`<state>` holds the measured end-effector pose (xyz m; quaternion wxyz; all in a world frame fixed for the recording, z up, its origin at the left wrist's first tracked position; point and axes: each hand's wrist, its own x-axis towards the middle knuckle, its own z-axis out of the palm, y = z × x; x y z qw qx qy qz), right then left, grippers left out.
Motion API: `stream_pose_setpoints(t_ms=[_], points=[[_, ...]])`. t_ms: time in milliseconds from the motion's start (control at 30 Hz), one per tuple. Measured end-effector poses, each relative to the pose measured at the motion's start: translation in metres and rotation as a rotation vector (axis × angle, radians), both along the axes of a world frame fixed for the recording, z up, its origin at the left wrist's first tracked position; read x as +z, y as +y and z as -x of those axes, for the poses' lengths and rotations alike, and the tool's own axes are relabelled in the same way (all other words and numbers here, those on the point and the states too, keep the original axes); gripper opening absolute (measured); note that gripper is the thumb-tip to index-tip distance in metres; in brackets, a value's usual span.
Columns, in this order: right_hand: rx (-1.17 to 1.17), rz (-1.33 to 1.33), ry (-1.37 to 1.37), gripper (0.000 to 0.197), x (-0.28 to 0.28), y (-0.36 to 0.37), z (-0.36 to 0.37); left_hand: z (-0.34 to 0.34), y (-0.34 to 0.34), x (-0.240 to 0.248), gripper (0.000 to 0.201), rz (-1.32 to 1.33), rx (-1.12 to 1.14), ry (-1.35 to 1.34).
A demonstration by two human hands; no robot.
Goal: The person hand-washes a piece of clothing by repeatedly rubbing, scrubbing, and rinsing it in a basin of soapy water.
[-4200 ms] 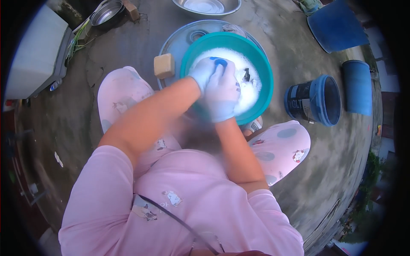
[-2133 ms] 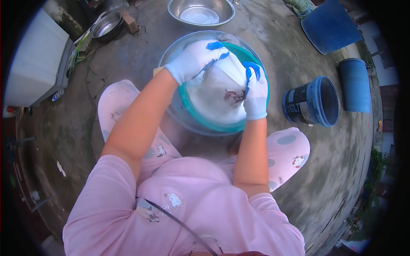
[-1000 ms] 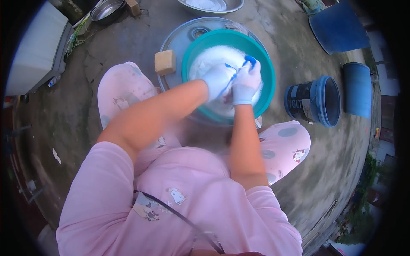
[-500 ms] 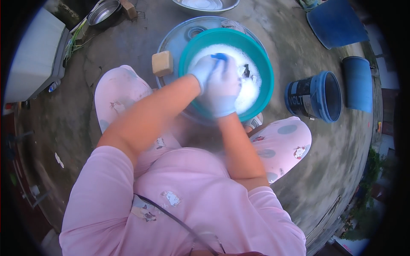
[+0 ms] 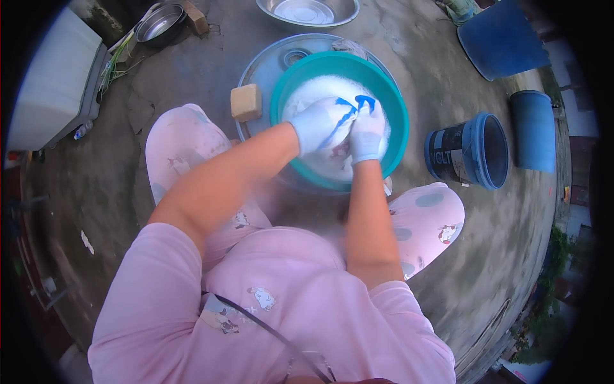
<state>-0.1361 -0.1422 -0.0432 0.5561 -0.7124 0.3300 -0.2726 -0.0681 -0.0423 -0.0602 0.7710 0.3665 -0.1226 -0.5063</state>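
A round teal basin [image 5: 401, 125] full of white suds [image 5: 323, 89] sits in front of me. Over it my left hand [image 5: 325, 125] and my right hand [image 5: 368, 125] meet, both in pale gloves with blue showing along the fingers and the left palm's edge. Their fingers are closed and pressed together; whatever they grip is hidden. Below the hands, a pinkish, dark-patched piece [image 5: 341, 151] shows through the foam, too covered to name. Under the basin lies a wider, pale blue-grey round tray or lid [image 5: 256, 67], with a tan block [image 5: 246, 102] on its left rim.
A blue bucket [image 5: 457, 150] stands to the right, with a blue barrel [image 5: 533, 131] and a larger blue tub [image 5: 502, 41] beyond. A metal basin [image 5: 308, 11] is at the far side. Far left are a steel bowl [image 5: 160, 24] and a white appliance-like box [image 5: 54, 77].
My hands, earlier overlapping and blurred, now sit side by side, the right one shifted rightward. More blue shows on the gloves. The dark-and-white piece at the basin's right is no longer visible.
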Motion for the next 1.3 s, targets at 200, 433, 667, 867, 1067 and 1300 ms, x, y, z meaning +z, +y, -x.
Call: stream_pose_setpoints(t_ms=[200,433,667,867,1067,1300], points=[[0.435,-0.813,-0.292,0.038,0.007,-0.039,0.013,-0.040,0.024,0.072,0.031,-0.020,0.053,-0.326],[0.676,-0.660,-0.100,0.047,0.028,-0.030,0.019,-0.065,0.032,0.077,0.036,0.049,-0.018,-0.423],[0.269,-0.443,-0.310,0.020,0.035,-0.060,0.007,-0.080,0.028,0.074,0.042,-0.421,-0.030,-1.000],[0.270,-0.055,0.257,0.014,-0.034,-0.082,-0.048,-0.085,-0.015,0.026,0.032,-0.972,0.137,-1.269],[0.307,0.538,0.763,0.032,-0.065,-0.058,-0.071,-0.080,-0.045,-0.015,0.032,-1.198,-0.100,-1.512],[0.462,0.558,1.007,0.049,-0.065,-0.054,-0.081,-0.084,-0.066,-0.053,0.036,-1.314,-0.532,-1.792]])
